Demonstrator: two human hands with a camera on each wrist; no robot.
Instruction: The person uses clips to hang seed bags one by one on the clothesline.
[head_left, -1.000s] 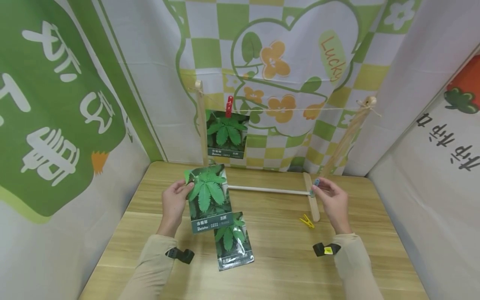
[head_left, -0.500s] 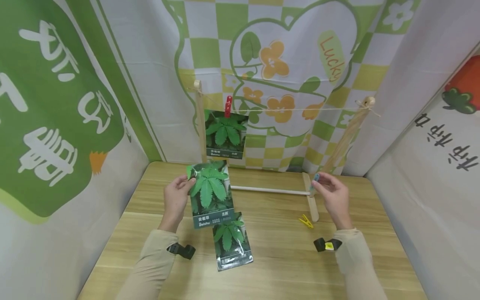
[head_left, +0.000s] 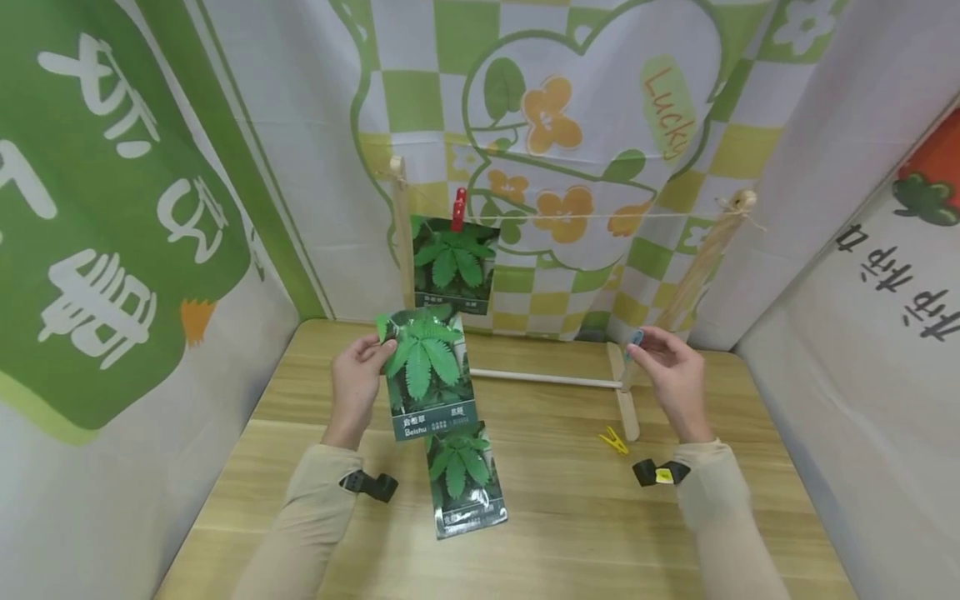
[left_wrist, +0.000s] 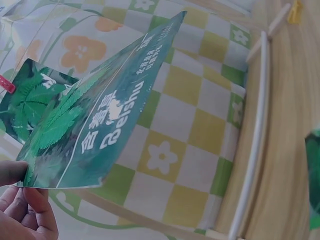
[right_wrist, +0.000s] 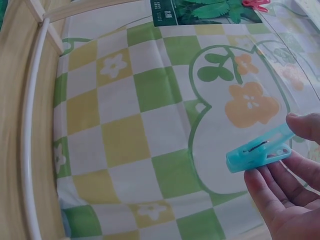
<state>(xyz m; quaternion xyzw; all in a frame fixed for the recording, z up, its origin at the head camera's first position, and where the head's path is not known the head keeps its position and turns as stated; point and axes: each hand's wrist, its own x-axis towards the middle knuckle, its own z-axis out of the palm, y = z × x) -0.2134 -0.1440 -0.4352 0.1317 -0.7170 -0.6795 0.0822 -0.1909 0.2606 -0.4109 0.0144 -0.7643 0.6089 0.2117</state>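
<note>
My left hand (head_left: 358, 383) pinches the left edge of a green seed packet (head_left: 429, 371) with a leaf picture, held up over the table. In the left wrist view the thumb lies on one face of the packet (left_wrist: 95, 115), fingers behind. My right hand (head_left: 672, 375) holds a light-blue clothespin (head_left: 634, 342) by its handles; in the right wrist view the clothespin (right_wrist: 260, 150) sits between thumb and fingers, its tip pointing away. A second packet (head_left: 467, 483) lies on the table, its top overlapped by the held one. A third packet (head_left: 453, 262) hangs from the string by a red clothespin (head_left: 459, 208).
A string (head_left: 585, 217) runs between two wooden posts, the left post (head_left: 402, 233) and the right post (head_left: 701, 267). A white rod (head_left: 547, 378) joins the stand low down. A yellow clothespin (head_left: 614, 441) lies on the table (head_left: 585, 533) near the stand's right foot (head_left: 628, 417).
Both hands have risen slightly, away from my body. The held packet has moved up and a little right, showing more of the packet on the table.
</note>
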